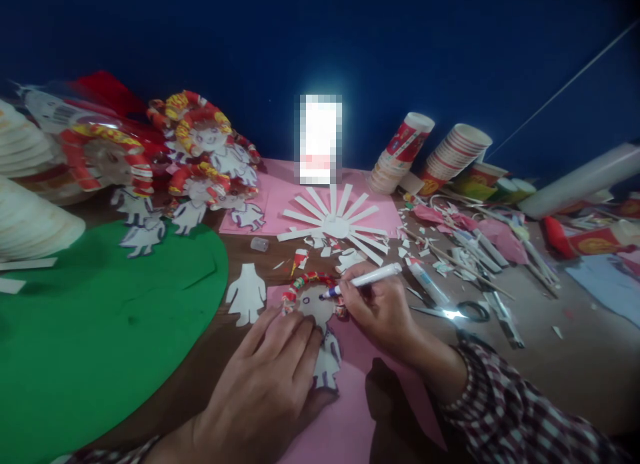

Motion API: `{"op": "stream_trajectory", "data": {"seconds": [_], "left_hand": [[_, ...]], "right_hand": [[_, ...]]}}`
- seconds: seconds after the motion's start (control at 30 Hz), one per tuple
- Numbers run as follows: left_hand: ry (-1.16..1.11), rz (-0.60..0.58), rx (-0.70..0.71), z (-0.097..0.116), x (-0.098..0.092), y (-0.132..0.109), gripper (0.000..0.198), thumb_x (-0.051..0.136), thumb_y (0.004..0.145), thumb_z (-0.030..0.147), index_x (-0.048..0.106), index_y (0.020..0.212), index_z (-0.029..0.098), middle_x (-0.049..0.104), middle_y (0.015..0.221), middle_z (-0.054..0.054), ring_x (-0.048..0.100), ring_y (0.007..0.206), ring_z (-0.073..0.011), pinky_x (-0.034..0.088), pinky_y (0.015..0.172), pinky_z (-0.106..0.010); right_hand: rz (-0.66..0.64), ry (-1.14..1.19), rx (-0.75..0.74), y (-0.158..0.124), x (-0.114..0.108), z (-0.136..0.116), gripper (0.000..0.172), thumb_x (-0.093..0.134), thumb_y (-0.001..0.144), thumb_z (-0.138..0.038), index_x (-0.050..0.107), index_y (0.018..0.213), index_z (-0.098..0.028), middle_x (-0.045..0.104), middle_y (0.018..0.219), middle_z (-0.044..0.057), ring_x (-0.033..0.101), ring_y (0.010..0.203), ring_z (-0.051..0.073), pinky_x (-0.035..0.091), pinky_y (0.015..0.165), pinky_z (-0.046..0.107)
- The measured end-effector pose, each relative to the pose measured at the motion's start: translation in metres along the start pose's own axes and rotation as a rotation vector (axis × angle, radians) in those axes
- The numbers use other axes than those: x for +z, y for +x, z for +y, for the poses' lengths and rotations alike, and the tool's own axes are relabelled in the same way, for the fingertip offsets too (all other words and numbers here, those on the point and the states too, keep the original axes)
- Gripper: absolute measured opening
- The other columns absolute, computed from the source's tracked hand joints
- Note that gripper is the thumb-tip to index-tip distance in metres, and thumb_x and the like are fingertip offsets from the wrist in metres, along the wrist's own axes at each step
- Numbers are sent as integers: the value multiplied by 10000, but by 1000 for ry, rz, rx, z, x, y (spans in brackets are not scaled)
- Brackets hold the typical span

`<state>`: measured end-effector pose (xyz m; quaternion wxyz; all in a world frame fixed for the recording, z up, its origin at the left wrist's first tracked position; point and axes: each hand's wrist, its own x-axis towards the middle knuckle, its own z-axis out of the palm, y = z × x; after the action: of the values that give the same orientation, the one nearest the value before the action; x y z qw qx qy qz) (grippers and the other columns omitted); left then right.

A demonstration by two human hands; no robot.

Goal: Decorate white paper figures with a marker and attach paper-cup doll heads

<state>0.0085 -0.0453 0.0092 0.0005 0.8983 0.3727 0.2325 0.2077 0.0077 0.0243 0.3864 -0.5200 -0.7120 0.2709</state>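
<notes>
My right hand [383, 307] grips a white marker [373, 277] with a blue tip end, which meets the face of a paper doll [316, 309]. A ring of red patterned paper curves over the doll's head, and a small eye is drawn on the left of its face. My left hand [273, 377] lies flat across the doll with fingers stretched out, covering part of its head and body. Beneath both is pink paper [360, 391]. Just left of the doll rests a plain white body cutout [247, 294].
Scissors [470, 311], a glue tube [427, 282] and paper scraps lie at right. Paper cups [455, 157] stand behind. A white strip fan [335, 225] sits at the back centre. Green card [115, 357] spreads left, with several finished dolls [213, 137] beyond it.
</notes>
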Motion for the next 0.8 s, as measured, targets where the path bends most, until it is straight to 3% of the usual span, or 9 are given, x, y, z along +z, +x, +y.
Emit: {"op": "stream_trajectory", "data": {"seconds": [0.17, 0.37, 0.8], "left_hand": [[13, 7, -2, 0, 0, 0, 434, 482, 931, 468, 659, 1139, 131, 682, 1124, -92, 542, 1113, -267, 256, 1115, -450], [14, 9, 1, 0, 0, 0, 425, 476, 935, 447, 658, 1143, 124, 677, 1132, -99, 538, 1117, -271, 272, 1106, -453], [13, -5, 0, 0, 0, 0, 448, 500, 922, 474, 651, 1150, 119, 670, 1135, -104, 530, 1122, -273, 273, 1104, -460]], "right_hand": [[-9, 26, 6, 0, 0, -1, 77, 548, 874, -199, 569, 800, -192, 572, 537, -41, 548, 463, 99, 423, 461, 204], [99, 40, -6, 1, -1, 0, 88, 543, 878, -195, 541, 791, -200, 589, 603, -31, 555, 476, 92, 440, 465, 201], [32, -37, -24, 0, 0, 1, 112, 547, 875, -212, 566, 766, -199, 560, 532, -35, 512, 459, 105, 418, 463, 220]]}}
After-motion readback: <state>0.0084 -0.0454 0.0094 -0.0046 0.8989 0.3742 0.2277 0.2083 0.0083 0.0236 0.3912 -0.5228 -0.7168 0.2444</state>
